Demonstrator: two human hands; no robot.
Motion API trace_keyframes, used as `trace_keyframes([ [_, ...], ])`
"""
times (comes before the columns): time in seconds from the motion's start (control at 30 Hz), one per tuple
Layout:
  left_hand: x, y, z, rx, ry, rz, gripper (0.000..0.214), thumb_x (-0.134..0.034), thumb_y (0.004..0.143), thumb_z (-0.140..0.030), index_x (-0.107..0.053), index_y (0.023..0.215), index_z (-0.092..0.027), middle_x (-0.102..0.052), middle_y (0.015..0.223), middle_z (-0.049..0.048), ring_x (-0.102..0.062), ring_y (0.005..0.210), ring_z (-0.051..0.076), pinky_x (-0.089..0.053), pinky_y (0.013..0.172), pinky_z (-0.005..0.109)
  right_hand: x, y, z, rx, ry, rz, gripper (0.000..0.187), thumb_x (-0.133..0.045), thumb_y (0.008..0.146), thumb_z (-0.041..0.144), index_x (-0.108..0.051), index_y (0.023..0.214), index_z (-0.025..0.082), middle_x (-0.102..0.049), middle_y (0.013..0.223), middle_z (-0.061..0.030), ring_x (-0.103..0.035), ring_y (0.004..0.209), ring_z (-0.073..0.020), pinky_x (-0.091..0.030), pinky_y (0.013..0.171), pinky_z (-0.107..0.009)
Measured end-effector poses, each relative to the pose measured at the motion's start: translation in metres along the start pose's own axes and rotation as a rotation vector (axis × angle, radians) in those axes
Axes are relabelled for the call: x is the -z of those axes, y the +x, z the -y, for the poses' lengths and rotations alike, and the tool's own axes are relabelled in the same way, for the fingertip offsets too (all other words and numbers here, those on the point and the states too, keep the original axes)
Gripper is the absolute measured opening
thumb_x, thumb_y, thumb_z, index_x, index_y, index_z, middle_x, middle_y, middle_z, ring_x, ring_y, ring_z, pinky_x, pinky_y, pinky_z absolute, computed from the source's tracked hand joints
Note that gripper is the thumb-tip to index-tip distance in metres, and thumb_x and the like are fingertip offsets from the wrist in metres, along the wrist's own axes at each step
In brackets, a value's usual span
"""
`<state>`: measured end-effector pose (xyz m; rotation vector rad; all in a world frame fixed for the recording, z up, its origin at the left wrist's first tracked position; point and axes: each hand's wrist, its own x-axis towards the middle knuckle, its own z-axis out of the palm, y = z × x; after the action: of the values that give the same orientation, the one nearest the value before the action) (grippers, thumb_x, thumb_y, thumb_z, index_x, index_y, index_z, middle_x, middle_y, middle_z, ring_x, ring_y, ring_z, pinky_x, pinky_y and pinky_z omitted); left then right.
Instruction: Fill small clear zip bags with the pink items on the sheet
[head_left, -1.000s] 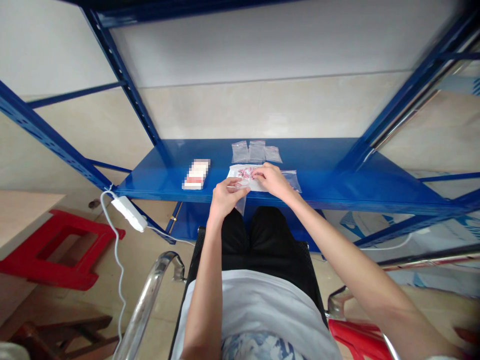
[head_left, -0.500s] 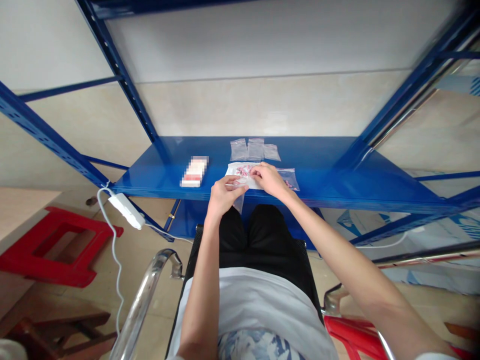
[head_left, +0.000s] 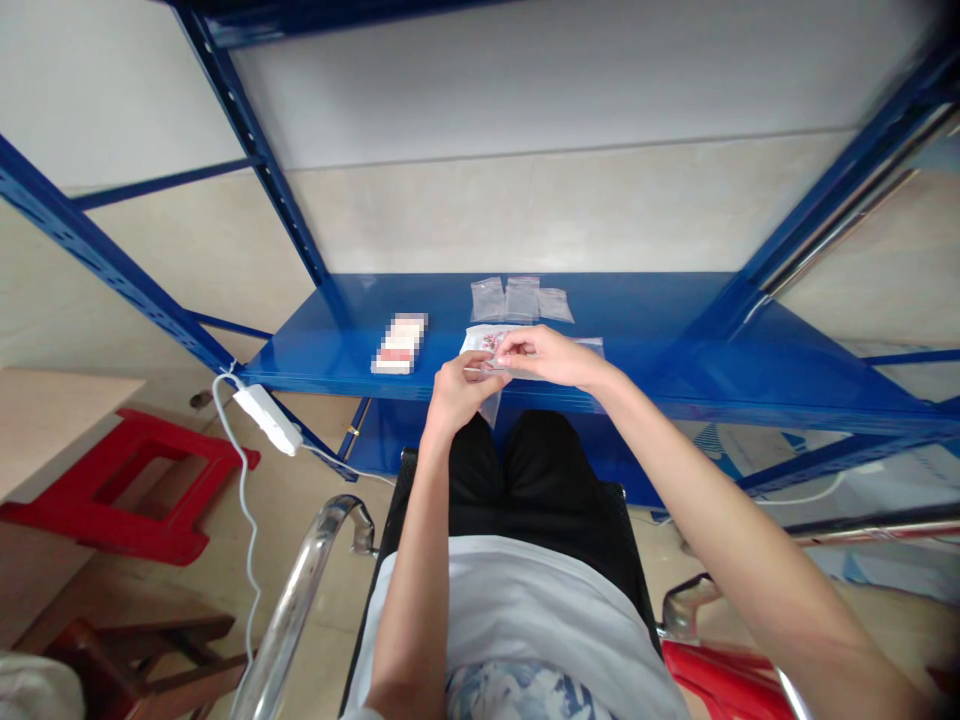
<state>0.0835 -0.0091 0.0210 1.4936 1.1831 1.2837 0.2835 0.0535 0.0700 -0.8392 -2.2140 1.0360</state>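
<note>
Both hands work close together at the front edge of the blue metal shelf (head_left: 660, 345). Left hand (head_left: 459, 392): thumb and fingers grip the upper part of a hanging plastic bag (head_left: 491, 408), whose lower end extends below the shelf edge. Right hand (head_left: 551, 357): palm down, fingers bent, with the fingertips just beside those of the left hand. Whether the right fingertips meet, or hold a bead between them, cannot be told at this size.

Change of state: half a second ago, the right fingertips were over the pile of red and pink beads (head_left: 489, 341); now they are nearer the operator and farther left, by the gripped end of the bag. Judged from this, the work passes from picking at the pile to handling at the bag mouth. No bead is visibly in transit.

Location of parts: the beads lie on a white sheet (head_left: 474, 333), directly beyond the hands and partly covered by the right hand. Three clear zip bags (head_left: 523, 298) lie side by side behind the sheet. One further zip bag (head_left: 593, 346) lies to the right, largely masked by the right hand and wrist. A pixelated block (head_left: 400, 343) lies to the left, well apart from the hands.
</note>
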Motion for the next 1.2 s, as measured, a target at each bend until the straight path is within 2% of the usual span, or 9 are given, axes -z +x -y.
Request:
trace_keyframes([
  [0.07, 0.000, 0.000, -0.001, -0.019, -0.007, 0.011, 0.042, -0.092, 0.078, -0.037, -0.078, 0.112, -0.018, -0.082, 0.101, 0.0085, -0.080, 0.090, 0.023, -0.060, 0.081, 0.029, 0.000, -0.002, 0.007, 0.009, 0.005, 0.038, 0.042, -0.075, 0.087, 0.059, -0.077, 0.083, 0.017, -0.072, 0.085, -0.0056, -0.060, 0.082, -0.0216, -0.045, 0.076, -0.034],
  [0.13, 0.001, 0.000, -0.001, -0.020, -0.003, 0.004, 0.044, -0.093, 0.077, -0.038, -0.079, 0.113, -0.018, -0.082, 0.103, 0.0087, -0.080, 0.088, 0.023, -0.059, 0.077, 0.028, 0.001, -0.003, 0.010, -0.020, 0.038, 0.010, 0.043, -0.073, 0.089, 0.060, -0.078, 0.088, 0.017, -0.072, 0.086, -0.0058, -0.061, 0.081, -0.0214, -0.045, 0.074, -0.033],
  [0.27, 0.001, 0.000, 0.000, 0.008, 0.041, -0.022, 0.048, -0.093, 0.076, -0.041, -0.079, 0.116, -0.018, -0.080, 0.104, 0.0092, -0.078, 0.087, 0.023, -0.057, 0.070, 0.026, 0.008, -0.004, -0.002, -0.165, 0.045, -0.187, 0.035, -0.067, 0.096, 0.051, -0.078, 0.106, 0.019, -0.072, 0.081, -0.0039, -0.060, 0.071, -0.0192, -0.043, 0.066, -0.030],
  [0.37, 0.001, 0.000, -0.001, 0.025, 0.042, -0.028, 0.048, -0.093, 0.076, -0.040, -0.080, 0.116, -0.018, -0.081, 0.104, 0.0095, -0.078, 0.087, 0.023, -0.057, 0.069, 0.026, 0.012, -0.003, -0.022, -0.225, -0.184, -0.341, 0.019, -0.067, 0.097, 0.033, -0.080, 0.100, 0.019, -0.076, 0.083, -0.0056, -0.067, 0.076, -0.0213, -0.048, 0.074, -0.032],
  [0.43, 0.000, 0.000, -0.002, 0.022, 0.046, -0.032, 0.046, -0.094, 0.076, -0.040, -0.080, 0.114, -0.018, -0.081, 0.106, 0.0098, -0.078, 0.087, 0.023, -0.058, 0.070, 0.026, 0.011, -0.001, -0.036, -0.250, -0.378, -0.377, 0.016, -0.068, 0.096, 0.025, -0.082, 0.099, 0.019, -0.079, 0.089, -0.0076, -0.070, 0.084, -0.0236, -0.049, 0.082, -0.033],
  [0.5, 0.000, 0.000, -0.003, 0.016, 0.052, -0.033, 0.045, -0.094, 0.076, -0.040, -0.081, 0.113, -0.018, -0.082, 0.107, 0.0099, -0.078, 0.088, 0.023, -0.058, 0.071, 0.026, 0.008, -0.001, -0.047, -0.250, -0.522, -0.377, 0.018, -0.068, 0.097, 0.022, -0.084, 0.102, 0.019, -0.079, 0.094, -0.0095, -0.070, 0.087, -0.0248, -0.050, 0.086, -0.034],
  [0.6, 0.001, 0.000, -0.003, 0.021, 0.052, -0.034, 0.045, -0.094, 0.075, -0.040, -0.080, 0.113, -0.019, -0.082, 0.105, 0.0094, -0.079, 0.089, 0.023, -0.059, 0.072, 0.027, 0.001, -0.001, -0.055, -0.219, -0.621, -0.371, 0.020, -0.068, 0.098, 0.020, -0.086, 0.106, 0.019, -0.075, 0.099, -0.0109, -0.068, 0.088, -0.0243, -0.050, 0.090, -0.034],
  [0.83, 0.003, -0.001, -0.003, 0.030, 0.056, -0.038, 0.047, -0.093, 0.076, -0.040, -0.079, 0.114, -0.017, -0.082, 0.105, 0.0105, -0.079, 0.091, 0.023, -0.059, 0.080, 0.029, -0.010, -0.003, -0.051, -0.173, -0.687, -0.336, 0.025, -0.063, 0.099, 0.017, -0.086, 0.108, 0.021, -0.069, 0.100, -0.0101, -0.064, 0.093, -0.0247, -0.047, 0.089, -0.033],
  [1.2, 0.004, 0.000, -0.002, 0.036, 0.046, -0.049, 0.045, -0.094, 0.076, -0.038, -0.079, 0.113, -0.017, -0.081, 0.107, 0.0102, -0.079, 0.089, 0.022, -0.059, 0.077, 0.028, -0.013, 0.000, -0.058, -0.176, -0.704, -0.339, 0.023, -0.062, 0.096, 0.013, -0.083, 0.102, 0.019, -0.068, 0.097, -0.0089, -0.063, 0.092, -0.0245, -0.045, 0.088, -0.033],
])
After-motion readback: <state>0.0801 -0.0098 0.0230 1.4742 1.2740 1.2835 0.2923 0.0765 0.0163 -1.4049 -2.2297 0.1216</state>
